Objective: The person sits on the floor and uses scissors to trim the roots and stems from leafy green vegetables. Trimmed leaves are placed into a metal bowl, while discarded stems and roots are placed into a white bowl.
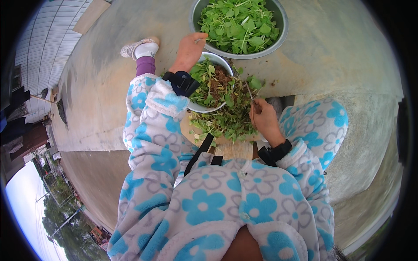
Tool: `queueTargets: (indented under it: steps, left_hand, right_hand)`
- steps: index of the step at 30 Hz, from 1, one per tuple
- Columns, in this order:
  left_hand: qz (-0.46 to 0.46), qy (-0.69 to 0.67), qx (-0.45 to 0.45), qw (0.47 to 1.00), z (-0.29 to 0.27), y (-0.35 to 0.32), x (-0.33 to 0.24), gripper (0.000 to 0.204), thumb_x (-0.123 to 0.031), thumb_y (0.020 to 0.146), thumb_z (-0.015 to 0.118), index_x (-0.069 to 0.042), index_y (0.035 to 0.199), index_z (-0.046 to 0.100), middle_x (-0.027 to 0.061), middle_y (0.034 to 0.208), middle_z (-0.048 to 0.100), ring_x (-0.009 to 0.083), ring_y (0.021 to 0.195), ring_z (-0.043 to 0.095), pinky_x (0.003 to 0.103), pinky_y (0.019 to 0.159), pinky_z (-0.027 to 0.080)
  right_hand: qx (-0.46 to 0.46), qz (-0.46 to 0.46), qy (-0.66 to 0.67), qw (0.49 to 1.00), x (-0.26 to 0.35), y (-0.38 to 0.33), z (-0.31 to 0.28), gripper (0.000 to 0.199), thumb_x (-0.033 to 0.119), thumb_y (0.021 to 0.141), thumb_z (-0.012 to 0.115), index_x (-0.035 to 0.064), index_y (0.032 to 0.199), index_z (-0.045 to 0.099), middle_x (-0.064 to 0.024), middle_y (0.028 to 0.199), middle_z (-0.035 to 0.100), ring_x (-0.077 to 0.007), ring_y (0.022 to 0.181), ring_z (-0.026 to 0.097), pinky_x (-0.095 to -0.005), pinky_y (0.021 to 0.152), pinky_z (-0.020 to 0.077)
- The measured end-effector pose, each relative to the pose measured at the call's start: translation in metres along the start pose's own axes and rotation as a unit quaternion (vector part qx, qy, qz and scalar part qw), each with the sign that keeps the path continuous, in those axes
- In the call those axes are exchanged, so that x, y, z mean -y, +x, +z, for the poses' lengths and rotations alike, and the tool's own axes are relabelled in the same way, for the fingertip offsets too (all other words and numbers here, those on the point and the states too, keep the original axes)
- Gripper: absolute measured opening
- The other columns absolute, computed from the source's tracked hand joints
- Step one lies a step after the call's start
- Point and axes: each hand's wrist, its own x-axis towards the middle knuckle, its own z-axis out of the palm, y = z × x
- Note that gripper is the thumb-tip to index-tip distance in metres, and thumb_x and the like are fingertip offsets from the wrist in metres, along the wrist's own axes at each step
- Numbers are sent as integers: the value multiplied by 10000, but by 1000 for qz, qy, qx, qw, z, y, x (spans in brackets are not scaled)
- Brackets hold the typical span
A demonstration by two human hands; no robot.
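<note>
My left hand [188, 53] hovers at the near left rim of a large metal basin [282, 32] full of loose leafy greens [239, 26]. Its fingers are drawn together at the tips; anything pinched in them is too small to make out. Below that wrist sits a smaller white bowl [204, 108] with leaves and a clump of brown soil or roots [220, 80]. On the right, my right hand [264, 119] is closed round a thin knife-like blade [249, 91] pointing up and left. Beside it spreads a heap of uprooted greens [230, 124] with roots and yellowed bits.
The heap lies on a low wooden surface [237, 151] close to my body. Concrete floor [335, 52] surrounds the basin, with small crumbs of soil [273, 82] near the heap. My left foot in a shoe [130, 50] stretches out at the left.
</note>
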Motion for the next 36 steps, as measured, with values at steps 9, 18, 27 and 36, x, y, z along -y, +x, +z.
queueTargets:
  steps: [9,18,27,36]
  left_hand:
    - [-7,171,140,975,30,-29,85,264,-60,827,676,-99,1081,735,193,1132,662,331,1048,630,408,946,476]
    - [-42,203,115,971,-15,-67,51,242,-168,819,751,-24,1007,703,197,1042,635,328,1017,629,400,942,468]
    - [-186,-103,160,964,-12,-141,12,222,-169,897,687,13,1023,697,31,955,669,111,884,573,271,813,449]
    - [-146,-115,247,951,15,-165,18,182,-125,871,695,17,985,690,17,915,662,101,872,576,261,813,457]
  right_hand:
    - [45,22,89,995,-10,3,10,202,140,912,663,-29,1023,667,-195,737,663,-223,634,644,-349,627,501]
    - [102,41,146,983,6,-2,7,179,95,952,643,-18,1090,636,-42,690,581,-82,537,488,-282,498,381]
    - [269,96,203,936,46,-12,-6,302,245,948,709,19,1145,678,31,728,572,-40,565,491,-233,482,369]
    - [289,119,156,937,48,-15,-6,411,372,922,719,-12,1071,717,7,710,599,-49,577,496,-233,483,373]
